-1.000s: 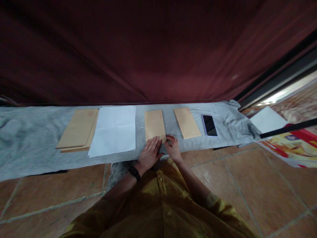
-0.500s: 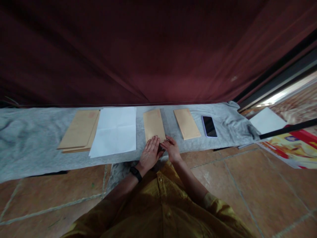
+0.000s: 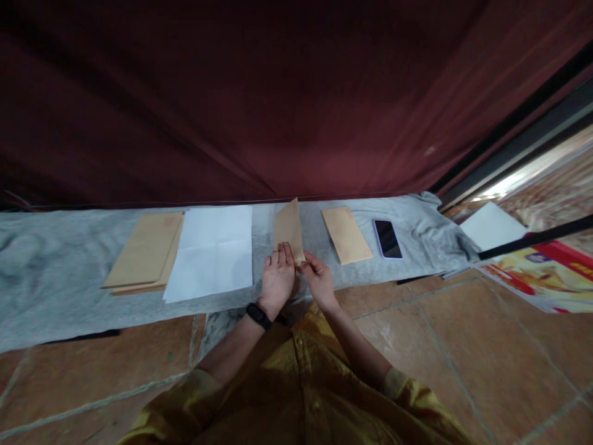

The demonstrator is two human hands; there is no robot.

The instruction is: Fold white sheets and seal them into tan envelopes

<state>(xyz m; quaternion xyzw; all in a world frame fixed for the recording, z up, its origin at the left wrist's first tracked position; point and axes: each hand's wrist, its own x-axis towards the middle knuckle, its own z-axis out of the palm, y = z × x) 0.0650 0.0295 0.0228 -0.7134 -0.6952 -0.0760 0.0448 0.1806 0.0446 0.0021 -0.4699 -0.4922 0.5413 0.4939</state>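
A brown paper envelope (image 3: 287, 227) stands tilted between my hands, its right side lifted off the grey cloth. My left hand (image 3: 278, 277), with a black band on the wrist, grips its lower left part, fingers lying over the paper and the thumb hidden. At the lower right corner, my right hand (image 3: 317, 279) pinches the edge between thumb and fingers. Another brown envelope (image 3: 346, 235) lies flat to the right. Left of my hands are white paper sheets (image 3: 210, 253) with fold creases, beside a stack of brown envelopes (image 3: 143, 250).
Everything rests on a narrow surface covered with grey cloth (image 3: 55, 259). A phone (image 3: 388, 239) lies at the right. Dark red fabric (image 3: 278, 111) hangs behind. A metal frame, a white sheet (image 3: 493, 225) and a colourful printed package (image 3: 546, 266) are at far right.
The envelope between my hands has tilted up from lying nearly flat. My left hand has turned more upright, and my right hand has shifted slightly at the corner.
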